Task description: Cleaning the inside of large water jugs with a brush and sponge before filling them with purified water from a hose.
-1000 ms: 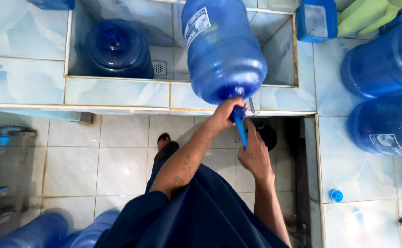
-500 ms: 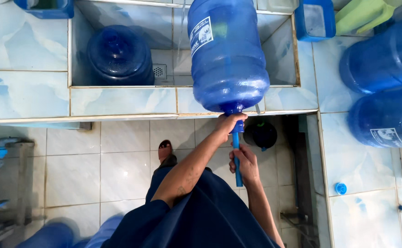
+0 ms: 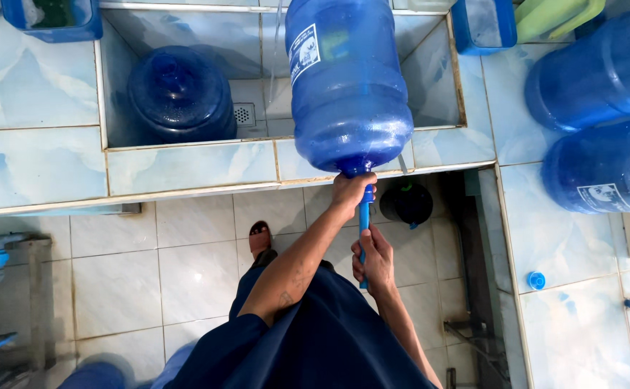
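The left hand (image 3: 351, 193) grips the neck of a big blue water jug (image 3: 347, 83) tipped over the tiled sink basin (image 3: 185, 162), while the right hand (image 3: 374, 256) is closed around a blue brush handle (image 3: 363, 223) that runs up into the jug's mouth. A second jug (image 3: 180, 94) sits in the basin at 9 o'clock from the held one, with a drain grate (image 3: 244, 114) between them. Two more jugs (image 3: 603, 122) lie on the surface at 3 o'clock, a blue cap (image 3: 536, 280) lies at 4 o'clock, and a sandalled foot (image 3: 259, 238) rests on the floor at 7 o'clock.
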